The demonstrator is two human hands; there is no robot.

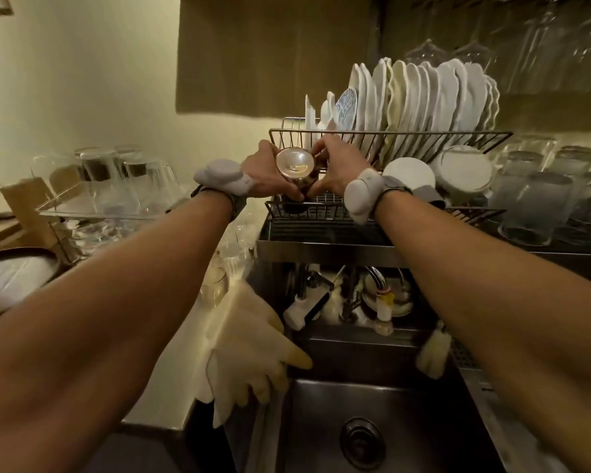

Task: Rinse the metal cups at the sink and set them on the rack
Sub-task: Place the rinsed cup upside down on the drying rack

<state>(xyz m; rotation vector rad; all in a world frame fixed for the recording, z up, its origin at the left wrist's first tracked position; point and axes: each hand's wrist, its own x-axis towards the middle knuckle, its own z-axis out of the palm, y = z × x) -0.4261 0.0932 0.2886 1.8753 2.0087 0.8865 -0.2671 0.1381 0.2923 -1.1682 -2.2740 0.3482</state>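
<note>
1. Holding the metal cup [294, 163] at upper centre of the frame, your left hand [263, 170] and right hand [338, 165] both curl round its sides.
2. It hovers just above the dish rack [406, 132], over its lower tier.
3. Likely light, stiff, wet-slick: grip below the rim.

We are in a kitchen, at its washing-up corner. Just behind our left hand [263, 172] and right hand [338, 169] stands a two-tier wire dish rack [389, 134]. Its upper tier is packed with upright white plates [434, 97], and white bowls [410, 172] sit on the lower tier beside the right hand. Below our hands lie a steel sink [372, 404] and its tap [377, 279], with rubber gloves [249, 353] draped over the sink's edge. Upturned glasses [116, 179] crowd a tray left of the left hand, more tumblers [533, 203] stand right of the right hand, and stemware [543, 46] hangs above.
</note>
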